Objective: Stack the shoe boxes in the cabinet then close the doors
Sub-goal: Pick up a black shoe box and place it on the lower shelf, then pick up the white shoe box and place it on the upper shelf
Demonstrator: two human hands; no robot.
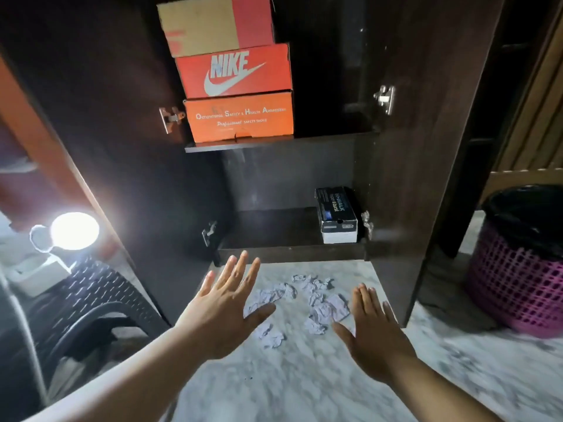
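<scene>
Reaching forward over the marble floor (304,376), your left hand (225,309) and right hand (374,336) are both spread flat with straight fingers, palms down, and neither holds anything. Crumpled paper scraps (316,300) lie on the floor between and just beyond them. Ahead, the cabinet (405,178) stands with its left door (100,141) and right door (441,132) swung wide. On the upper shelf (237,146), at its left side, three shoe boxes form one stack: an orange safety-shoe box (240,118) at the bottom, a red Nike box (234,71) on it, and a tan-and-red box (213,24) on top. On the bottom shelf (274,229), a black-and-white box (336,214) sits at the far right. A lamp (73,229) glows at left; a purple basket (518,263) stands at right.
</scene>
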